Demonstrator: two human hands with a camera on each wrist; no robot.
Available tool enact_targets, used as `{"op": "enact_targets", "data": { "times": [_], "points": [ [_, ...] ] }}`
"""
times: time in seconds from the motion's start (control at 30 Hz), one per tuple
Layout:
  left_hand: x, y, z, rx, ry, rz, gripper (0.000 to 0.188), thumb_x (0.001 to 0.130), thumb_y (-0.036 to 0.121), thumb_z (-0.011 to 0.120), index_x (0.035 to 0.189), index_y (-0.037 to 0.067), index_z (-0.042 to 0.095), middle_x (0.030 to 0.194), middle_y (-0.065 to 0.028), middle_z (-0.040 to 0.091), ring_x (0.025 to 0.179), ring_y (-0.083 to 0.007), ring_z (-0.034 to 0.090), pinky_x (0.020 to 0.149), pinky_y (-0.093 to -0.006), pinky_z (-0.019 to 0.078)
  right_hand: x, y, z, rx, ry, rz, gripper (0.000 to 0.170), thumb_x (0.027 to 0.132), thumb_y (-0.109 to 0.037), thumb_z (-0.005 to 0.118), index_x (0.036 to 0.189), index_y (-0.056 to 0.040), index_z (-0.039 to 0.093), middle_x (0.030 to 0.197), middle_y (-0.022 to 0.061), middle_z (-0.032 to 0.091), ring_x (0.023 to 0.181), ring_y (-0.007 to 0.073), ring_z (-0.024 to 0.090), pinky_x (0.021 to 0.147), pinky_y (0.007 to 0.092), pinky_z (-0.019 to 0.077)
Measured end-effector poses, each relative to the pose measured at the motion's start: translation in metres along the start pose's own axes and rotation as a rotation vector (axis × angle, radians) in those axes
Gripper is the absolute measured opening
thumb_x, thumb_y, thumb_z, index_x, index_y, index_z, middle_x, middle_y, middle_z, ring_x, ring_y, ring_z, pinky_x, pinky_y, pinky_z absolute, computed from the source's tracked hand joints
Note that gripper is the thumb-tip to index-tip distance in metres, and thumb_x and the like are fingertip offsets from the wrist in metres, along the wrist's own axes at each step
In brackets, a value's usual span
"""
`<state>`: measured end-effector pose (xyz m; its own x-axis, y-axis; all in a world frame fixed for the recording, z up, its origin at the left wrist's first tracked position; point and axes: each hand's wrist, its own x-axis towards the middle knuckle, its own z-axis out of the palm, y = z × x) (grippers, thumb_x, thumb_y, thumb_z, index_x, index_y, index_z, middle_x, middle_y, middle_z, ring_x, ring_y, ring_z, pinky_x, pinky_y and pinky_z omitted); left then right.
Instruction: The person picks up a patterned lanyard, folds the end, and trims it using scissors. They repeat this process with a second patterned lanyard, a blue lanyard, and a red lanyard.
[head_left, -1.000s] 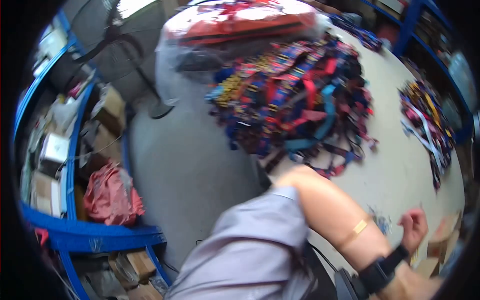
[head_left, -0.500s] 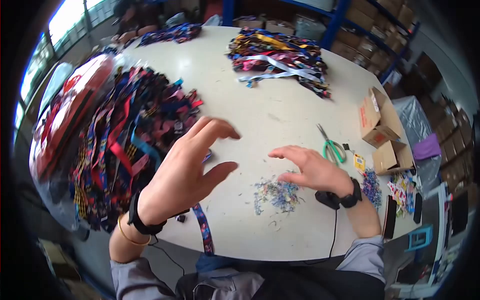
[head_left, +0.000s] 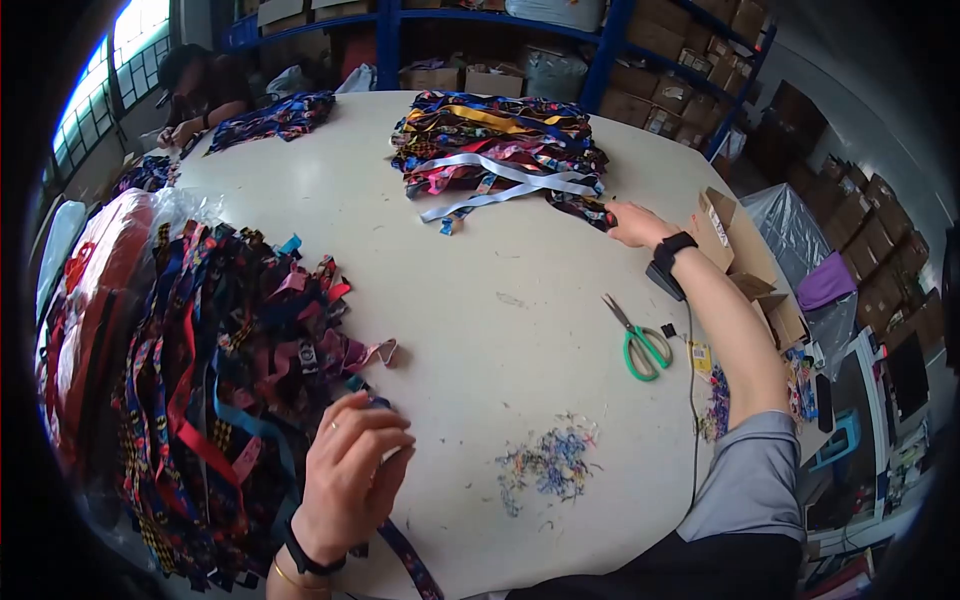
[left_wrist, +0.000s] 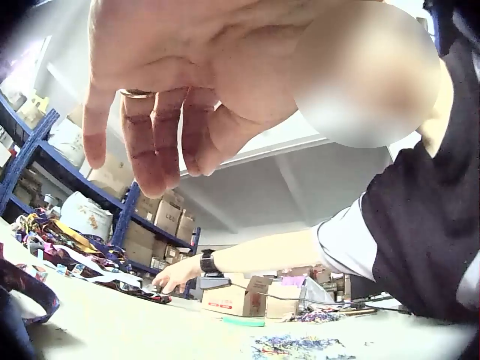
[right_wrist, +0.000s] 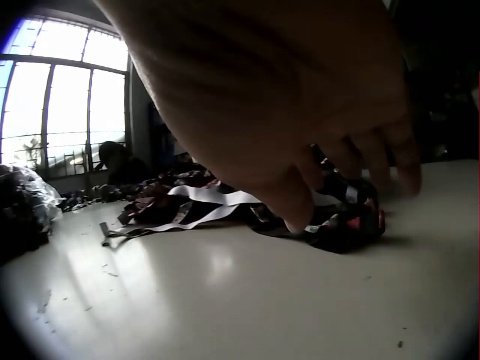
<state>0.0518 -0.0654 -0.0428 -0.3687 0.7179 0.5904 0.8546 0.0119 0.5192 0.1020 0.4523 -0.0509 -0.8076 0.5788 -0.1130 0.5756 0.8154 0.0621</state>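
Note:
At the far middle of the table, in the head view, lies a pile of patterned fabric straps (head_left: 500, 150), with two white straps (head_left: 510, 180) crossing over it. My right hand (head_left: 642, 228) reaches out to its right end, fingertips right at the end of a dark strap (head_left: 582, 210). From the right wrist, the fingers (right_wrist: 367, 154) hang down spread over the straps. My left hand (head_left: 355, 475) is raised near me with loosely bent fingers and holds nothing. Beside it spreads a larger heap of straps (head_left: 210, 400). A single patterned strap (head_left: 412, 562) runs over the near table edge.
Green-handled scissors (head_left: 642, 350) lie right of centre, near a cable (head_left: 692, 400). Thread scraps (head_left: 550, 462) are scattered in front. Cardboard boxes (head_left: 735, 240) stand along the right edge. A plastic-wrapped red bundle (head_left: 95, 310) is at left. Another person (head_left: 195, 95) sits at the far left.
The view has swung from the left side to the table. My right hand has moved from above the thread scraps to the far strap pile; my left hand has drawn back toward me.

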Motion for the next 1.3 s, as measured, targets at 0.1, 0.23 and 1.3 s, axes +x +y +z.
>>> {"op": "enact_targets", "data": {
  "times": [0.1, 0.23, 1.3],
  "points": [
    [-0.003, -0.002, 0.003, -0.016, -0.057, -0.011, 0.021, 0.072, -0.005, 0.070, 0.088, 0.005, 0.062, 0.090, -0.0083, 0.066, 0.084, -0.0253, 0.064, 0.096, -0.0480, 0.0466, 0.034, 0.006, 0.029, 0.027, 0.089, 0.041, 0.055, 0.082, -0.012, 0.065, 0.135, -0.0027, 0.049, 0.129, 0.0221, 0.057, 0.121, 0.0360, 0.054, 0.102, 0.0418, 0.0435],
    [-0.004, -0.004, 0.006, -0.013, -0.107, -0.027, 0.020, 0.072, -0.004, 0.071, 0.087, 0.005, 0.061, 0.089, -0.0074, 0.066, 0.082, -0.0238, 0.064, 0.097, -0.0483, 0.0461, 0.046, -0.003, 0.044, -0.097, 0.116, 0.095, 0.038, 0.079, -0.008, 0.064, 0.116, 0.0000, 0.060, 0.114, 0.0207, 0.065, 0.106, 0.0324, 0.063, 0.091, 0.0417, 0.0493],
    [0.019, 0.035, -0.042, 0.027, -0.056, -0.145, 0.016, 0.080, -0.004, 0.065, 0.096, -0.001, 0.063, 0.080, -0.0072, 0.062, 0.076, -0.0140, 0.063, 0.071, -0.0261, 0.0484, -0.168, -0.084, -0.115, 1.255, 0.268, -0.604, 0.031, 0.091, -0.013, 0.064, 0.121, -0.0028, 0.060, 0.089, 0.0007, 0.067, 0.070, 0.0046, 0.060, 0.059, 0.0202, 0.0486]
  ]
}}
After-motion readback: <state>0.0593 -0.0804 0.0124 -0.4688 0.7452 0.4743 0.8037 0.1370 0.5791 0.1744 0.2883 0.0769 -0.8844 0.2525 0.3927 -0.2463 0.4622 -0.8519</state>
